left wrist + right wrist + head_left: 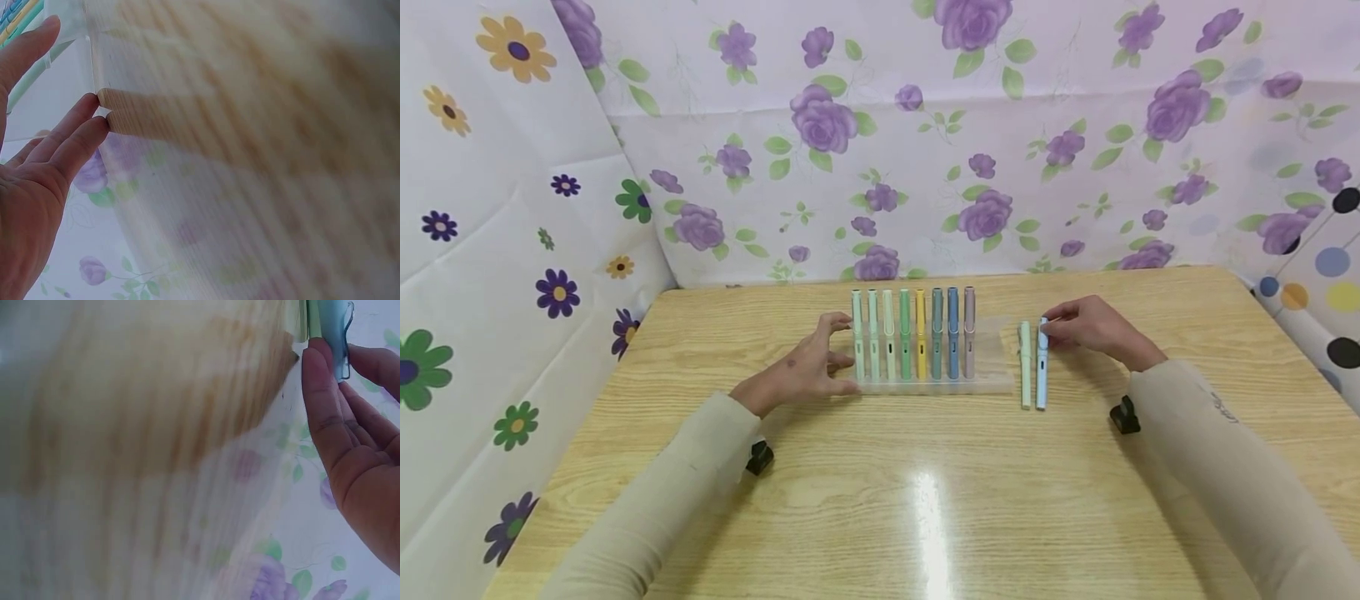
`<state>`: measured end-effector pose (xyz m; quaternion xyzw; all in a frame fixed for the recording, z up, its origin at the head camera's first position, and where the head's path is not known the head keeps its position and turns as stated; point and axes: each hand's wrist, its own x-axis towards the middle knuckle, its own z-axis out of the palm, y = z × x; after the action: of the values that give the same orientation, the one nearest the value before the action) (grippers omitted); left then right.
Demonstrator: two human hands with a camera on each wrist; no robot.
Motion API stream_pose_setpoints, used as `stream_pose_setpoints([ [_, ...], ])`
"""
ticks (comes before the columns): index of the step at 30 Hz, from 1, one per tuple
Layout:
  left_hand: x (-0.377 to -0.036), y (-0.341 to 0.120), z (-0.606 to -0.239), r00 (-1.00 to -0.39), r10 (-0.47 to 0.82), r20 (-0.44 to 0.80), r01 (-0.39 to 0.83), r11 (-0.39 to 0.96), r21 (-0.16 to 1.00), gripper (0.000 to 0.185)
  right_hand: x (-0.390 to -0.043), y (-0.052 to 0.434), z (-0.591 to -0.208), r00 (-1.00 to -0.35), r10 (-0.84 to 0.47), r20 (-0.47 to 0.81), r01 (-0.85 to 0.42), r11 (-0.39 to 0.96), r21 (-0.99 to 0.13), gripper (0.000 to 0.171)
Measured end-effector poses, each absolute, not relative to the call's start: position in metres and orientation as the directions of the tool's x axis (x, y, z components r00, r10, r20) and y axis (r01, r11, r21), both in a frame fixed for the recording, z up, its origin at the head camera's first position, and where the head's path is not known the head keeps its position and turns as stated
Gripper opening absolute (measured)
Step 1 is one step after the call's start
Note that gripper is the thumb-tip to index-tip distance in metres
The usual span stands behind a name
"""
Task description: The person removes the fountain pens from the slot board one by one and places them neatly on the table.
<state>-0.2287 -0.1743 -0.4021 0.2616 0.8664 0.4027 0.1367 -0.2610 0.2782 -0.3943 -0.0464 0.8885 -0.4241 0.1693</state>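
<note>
A clear plastic pen case lies at the middle of the wooden table, with several pastel pens side by side in it. My left hand has straight fingers touching the case's left edge; the left wrist view shows the left hand against the case's clear wall. To the right of the case a pale green pen and a light blue pen lie parallel on the table. My right hand pinches the blue pen's far end, and the right wrist view shows the blue pen's clip at the right hand's fingertips.
Flowered cloth walls close in the table at the back and on the left. Bare wood stretches in front of the case and beyond both hands. Small black camera mounts sit under both wrists.
</note>
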Motion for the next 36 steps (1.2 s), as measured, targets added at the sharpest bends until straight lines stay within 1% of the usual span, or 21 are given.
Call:
stream_pose_setpoints([
  [11,-0.231,-0.175,-0.403,-0.818,0.574,-0.027,0.356,0.543,0.76,0.096,-0.267,0.275,-0.397,-0.927,-0.244,-0.286,0.075,0.624,-0.778,0.045],
  [20,-0.231,-0.175,-0.402,-0.817,0.576,-0.027,0.353,0.536,0.767,0.096,-0.269,0.274,-0.398,-0.926,-0.235,-0.295,0.073,0.655,-0.752,0.034],
  [27,-0.231,-0.176,-0.403,-0.819,0.573,-0.032,0.351,0.544,0.762,0.097,-0.264,0.275,-0.399,-0.919,-0.244,-0.311,0.079,0.66,-0.748,0.04],
  [31,-0.23,-0.175,-0.402,-0.82,0.572,-0.03,0.352,0.544,0.761,0.097,-0.264,0.272,-0.399,-0.911,-0.252,-0.326,0.083,0.663,-0.744,0.039],
  [36,-0.23,-0.174,-0.401,-0.823,0.568,-0.034,0.345,0.546,0.764,0.096,-0.265,0.267,-0.4,-0.907,-0.232,-0.351,0.135,0.63,-0.764,0.037],
])
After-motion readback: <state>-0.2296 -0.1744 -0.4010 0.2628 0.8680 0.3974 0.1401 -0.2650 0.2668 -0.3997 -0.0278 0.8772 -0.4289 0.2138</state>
